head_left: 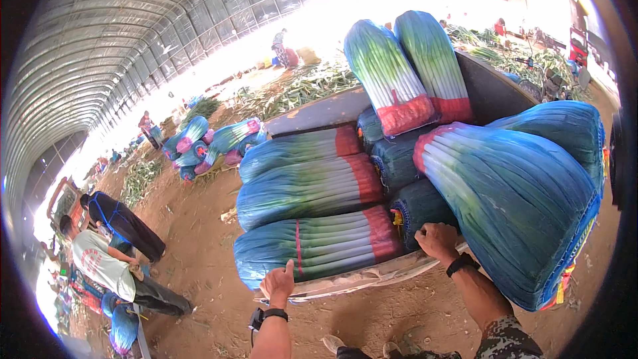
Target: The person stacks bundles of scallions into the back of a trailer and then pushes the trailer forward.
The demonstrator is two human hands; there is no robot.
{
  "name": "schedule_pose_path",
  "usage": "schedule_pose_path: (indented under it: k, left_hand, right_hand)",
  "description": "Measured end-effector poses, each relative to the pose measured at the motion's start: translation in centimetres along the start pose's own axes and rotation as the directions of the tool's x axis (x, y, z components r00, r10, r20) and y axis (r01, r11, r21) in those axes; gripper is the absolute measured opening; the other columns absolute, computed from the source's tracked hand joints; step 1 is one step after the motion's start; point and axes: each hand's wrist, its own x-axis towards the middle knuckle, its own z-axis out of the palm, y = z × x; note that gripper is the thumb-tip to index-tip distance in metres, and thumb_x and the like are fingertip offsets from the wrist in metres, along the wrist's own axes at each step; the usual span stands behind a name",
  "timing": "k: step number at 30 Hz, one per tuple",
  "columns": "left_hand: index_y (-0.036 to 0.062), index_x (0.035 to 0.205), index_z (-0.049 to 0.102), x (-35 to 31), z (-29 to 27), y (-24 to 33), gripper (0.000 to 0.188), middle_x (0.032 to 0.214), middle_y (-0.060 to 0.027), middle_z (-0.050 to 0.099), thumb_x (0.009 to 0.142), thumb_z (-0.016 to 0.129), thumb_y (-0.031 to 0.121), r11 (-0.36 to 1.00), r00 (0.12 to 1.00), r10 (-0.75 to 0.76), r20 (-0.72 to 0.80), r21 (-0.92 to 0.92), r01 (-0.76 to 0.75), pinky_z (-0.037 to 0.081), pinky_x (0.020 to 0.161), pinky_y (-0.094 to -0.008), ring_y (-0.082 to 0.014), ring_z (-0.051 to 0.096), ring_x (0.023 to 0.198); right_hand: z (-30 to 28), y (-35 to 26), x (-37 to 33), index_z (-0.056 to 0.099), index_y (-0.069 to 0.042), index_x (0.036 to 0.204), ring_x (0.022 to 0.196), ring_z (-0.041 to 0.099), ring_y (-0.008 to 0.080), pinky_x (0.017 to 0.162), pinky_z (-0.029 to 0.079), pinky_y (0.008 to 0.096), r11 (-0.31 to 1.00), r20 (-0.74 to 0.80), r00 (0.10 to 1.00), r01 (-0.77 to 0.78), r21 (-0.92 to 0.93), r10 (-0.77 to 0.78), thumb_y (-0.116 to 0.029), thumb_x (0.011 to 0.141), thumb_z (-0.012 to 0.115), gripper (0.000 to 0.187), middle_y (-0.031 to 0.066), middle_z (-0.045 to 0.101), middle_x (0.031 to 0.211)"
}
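Blue mesh sacks of long green onions with red netting at their white ends lie in the bed of a cart. My left hand [278,284] is closed at the near left corner, thumb up, against the nearest sack [332,244]. Its curled fingers hide what they hold. My right hand [438,240] makes a fist above the near rim [365,275], in front of a dark blue sack end [425,209]; what it grips is hidden. Right beside it, a large sack [515,203] leans out over the cart's side.
Two sacks stand upright at the back, including a front one [389,70]. More sacks [229,139] are piled on the dirt floor [193,226]. Two people stand at left, one in a pale shirt [103,262]. Loose green onions [299,90] are strewn beyond the cart.
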Motion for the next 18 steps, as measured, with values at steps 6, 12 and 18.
schedule_pose_path:
  k: [6,12,18]
  left_hand:
    - [0.0106,0.085,0.079,0.3,0.5,-0.4,0.066,0.093,-0.0213,0.073,0.095,0.045,0.066,1.000,1.000,0.016,-0.017,-0.011,-0.016,0.049,0.082,-0.0495,-0.0410,0.070,0.092]
    - [0.0109,0.086,0.080,-0.2,0.0,0.0,0.065,0.092,-0.0215,0.073,0.095,0.045,0.065,1.000,0.999,0.006,-0.034,-0.021,-0.007,0.049,0.082,-0.0492,-0.0414,0.070,0.091]
    - [0.0111,0.088,0.080,-0.3,0.0,0.1,0.065,0.092,-0.0219,0.073,0.095,0.044,0.065,1.000,0.998,0.016,-0.053,-0.007,-0.017,0.050,0.083,-0.0489,-0.0412,0.070,0.092]
  right_hand:
    - [-0.1,-0.1,-0.2,0.076,-0.013,0.073,0.066,0.069,0.0393,0.062,0.055,0.0504,1.000,-0.052,0.999,0.016,0.013,-0.015,-0.036,0.080,0.070,0.025,0.0169,0.071,0.070]
    - [-0.9,-0.6,0.0,0.077,-0.010,0.078,0.072,0.071,0.0402,0.068,0.055,0.0518,0.999,0.078,0.997,-0.030,0.042,0.026,-0.039,0.082,0.066,0.031,0.0191,0.072,0.077]
    - [0.0,-0.1,0.0,0.078,-0.014,0.077,0.071,0.070,0.0385,0.066,0.054,0.0503,1.000,0.013,1.000,-0.022,0.021,0.022,-0.038,0.080,0.069,0.026,0.0167,0.072,0.075]
